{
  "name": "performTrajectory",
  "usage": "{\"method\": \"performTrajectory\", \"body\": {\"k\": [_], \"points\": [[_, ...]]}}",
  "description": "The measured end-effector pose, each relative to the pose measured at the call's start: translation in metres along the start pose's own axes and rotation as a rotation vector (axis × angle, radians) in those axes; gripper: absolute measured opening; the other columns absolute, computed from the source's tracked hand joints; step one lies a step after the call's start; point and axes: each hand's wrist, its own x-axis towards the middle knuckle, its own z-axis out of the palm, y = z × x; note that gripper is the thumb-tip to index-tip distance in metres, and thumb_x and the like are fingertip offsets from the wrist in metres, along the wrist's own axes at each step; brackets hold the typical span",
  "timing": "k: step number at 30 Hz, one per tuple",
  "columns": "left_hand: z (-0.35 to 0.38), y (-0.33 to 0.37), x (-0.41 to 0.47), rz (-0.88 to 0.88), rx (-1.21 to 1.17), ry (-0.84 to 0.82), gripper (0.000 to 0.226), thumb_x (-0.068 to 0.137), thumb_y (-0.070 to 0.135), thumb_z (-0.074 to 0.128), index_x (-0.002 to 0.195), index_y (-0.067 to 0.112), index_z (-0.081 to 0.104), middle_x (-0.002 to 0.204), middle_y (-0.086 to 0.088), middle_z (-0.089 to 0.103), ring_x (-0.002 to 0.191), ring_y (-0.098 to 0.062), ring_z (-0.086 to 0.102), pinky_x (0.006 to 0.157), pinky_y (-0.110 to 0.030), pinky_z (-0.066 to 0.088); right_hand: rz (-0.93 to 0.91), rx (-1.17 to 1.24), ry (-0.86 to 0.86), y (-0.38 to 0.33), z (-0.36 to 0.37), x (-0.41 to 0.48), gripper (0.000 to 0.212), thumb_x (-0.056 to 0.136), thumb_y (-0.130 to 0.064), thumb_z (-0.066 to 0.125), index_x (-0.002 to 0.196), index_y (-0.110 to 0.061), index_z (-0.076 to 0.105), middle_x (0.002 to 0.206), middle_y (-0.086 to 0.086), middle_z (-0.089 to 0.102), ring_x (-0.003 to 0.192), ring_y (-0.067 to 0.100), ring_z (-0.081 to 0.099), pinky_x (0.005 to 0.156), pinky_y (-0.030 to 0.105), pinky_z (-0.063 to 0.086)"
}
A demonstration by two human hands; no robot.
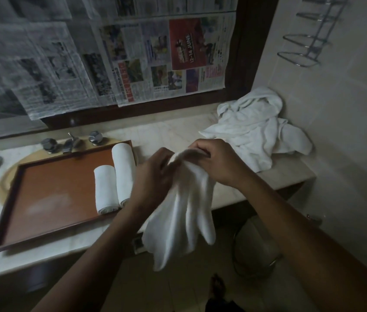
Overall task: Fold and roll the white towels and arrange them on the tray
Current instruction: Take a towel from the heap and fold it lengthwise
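Towel (pixel 182 212), white and unrolled, hangs down past the front edge of the table (pixel 166 131), its top edge bunched up and pinched in the curled fingers of both hands, with the left hand (pixel 153 176) on the near side and the right hand (pixel 218 163) just beside it. On the brown tray (pixel 49 190) at the table's left part, a short rolled towel (pixel 104 190) and a longer rolled towel (pixel 122 174) lie touching by its right rim (both lengthwise). A heap of loose towels (pixel 254 129) fills the back right corner.
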Motion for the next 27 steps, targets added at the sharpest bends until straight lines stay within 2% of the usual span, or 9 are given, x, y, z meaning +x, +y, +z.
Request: {"method": "performTrajectory", "body": {"k": [3, 5, 8, 11, 14, 18, 21, 24, 27], "points": [[-0.019, -0.004, 0.006, -0.123, -0.162, -0.020, 0.013, 0.103, 0.017, 0.059, 0.093, 0.022, 0.067, 0.081, 0.011, 0.066, 0.074, -0.002, 0.063, 0.060, -0.016, 0.045, 0.062, 0.022, -0.109, 0.000, -0.006, -0.006, 0.023, 0.083, -0.045, 0.082, 0.097, -0.030, 0.073, 0.091, -0.011, 0.074, 0.085, 0.005, 0.070, 0.076, 0.028, 0.056], [-0.026, -0.004, 0.006, -0.155, -0.197, -0.032, 0.016, 0.105, 0.024, 0.058, 0.090, 0.024, 0.065, 0.080, 0.011, 0.065, 0.074, 0.000, 0.060, 0.060, -0.012, 0.042, 0.117, -0.125, -0.265, 0.003, -0.008, -0.015, 0.035, 0.073, -0.053, 0.087, 0.097, -0.033, 0.071, 0.090, -0.011, 0.074, 0.079, 0.004, 0.070, 0.071, 0.027, 0.057], [-0.030, -0.009, 0.006, -0.227, -0.280, -0.008, 0.018, 0.104, 0.027, 0.057, 0.090, 0.026, 0.067, 0.084, 0.010, 0.067, 0.080, -0.003, 0.062, 0.066, -0.016, 0.046, 0.278, -0.289, -0.455, 0.022, -0.007, -0.028, 0.039, 0.068, -0.057, 0.089, 0.092, -0.031, 0.073, 0.084, -0.012, 0.075, 0.072, 0.002, 0.071, 0.067, 0.026, 0.059], [-0.034, -0.020, -0.004, -0.363, -0.400, -0.035, 0.024, 0.104, 0.039, 0.058, 0.091, 0.022, 0.069, 0.088, 0.003, 0.069, 0.083, -0.013, 0.066, 0.070, -0.030, 0.051, 0.403, -0.311, -0.519, 0.062, -0.012, -0.041, 0.045, 0.067, -0.062, 0.088, 0.089, -0.025, 0.075, 0.084, -0.009, 0.077, 0.073, 0.005, 0.072, 0.076, 0.034, 0.060], [-0.035, -0.036, -0.020, -0.504, -0.416, -0.135, 0.030, 0.100, 0.047, 0.063, 0.095, 0.018, 0.071, 0.087, -0.005, 0.071, 0.078, -0.017, 0.067, 0.067, -0.033, 0.052, 0.365, -0.238, -0.466, 0.092, -0.024, -0.055, 0.038, 0.083, -0.057, 0.079, 0.081, -0.020, 0.073, 0.074, -0.009, 0.071, 0.071, 0.005, 0.068, 0.071, 0.034, 0.051], [-0.027, -0.044, -0.035, -0.524, -0.391, -0.235, 0.034, 0.097, 0.052, 0.064, 0.096, 0.020, 0.075, 0.088, -0.005, 0.072, 0.078, -0.016, 0.068, 0.069, -0.032, 0.052, 0.322, -0.093, -0.245, 0.113, -0.036, -0.056, 0.042, 0.090, -0.051, 0.069, 0.091, -0.009, 0.070, 0.088, 0.016, 0.067, 0.090, 0.035, 0.066, 0.078, 0.044, 0.051], [-0.025, -0.040, -0.036, -0.495, -0.406, -0.218, 0.034, 0.101, 0.049, 0.059, 0.097, 0.020, 0.076, 0.088, -0.004, 0.074, 0.080, -0.016, 0.071, 0.069, -0.029, 0.054, 0.275, -0.121, -0.087, 0.113, -0.037, -0.048, 0.036, 0.093, -0.050, 0.069, 0.090, -0.015, 0.072, 0.085, 0.004, 0.071, 0.086, 0.018, 0.068, 0.078, 0.035, 0.049], [-0.033, -0.044, -0.029, -0.529, -0.474, -0.026, 0.027, 0.103, 0.037, 0.059, 0.099, 0.017, 0.076, 0.085, 0.000, 0.076, 0.078, -0.010, 0.069, 0.067, -0.025, 0.054, 0.204, -0.186, -0.021, 0.104, -0.046, -0.039, 0.028, 0.094, -0.040, 0.072, 0.078, -0.017, 0.070, 0.071, -0.003, 0.066, 0.069, 0.007, 0.060, 0.070, 0.034, 0.043], [-0.046, -0.057, -0.024, -0.541, -0.544, 0.051, 0.021, 0.104, 0.026, 0.059, 0.101, 0.013, 0.076, 0.085, 0.000, 0.074, 0.078, -0.011, 0.067, 0.065, -0.025, 0.055, 0.228, -0.205, 0.031, 0.098, -0.062, -0.034, 0.011, 0.091, -0.035, 0.077, 0.085, -0.026, 0.076, 0.082, -0.016, 0.073, 0.080, 0.001, 0.066, 0.076, 0.028, 0.049]]}}
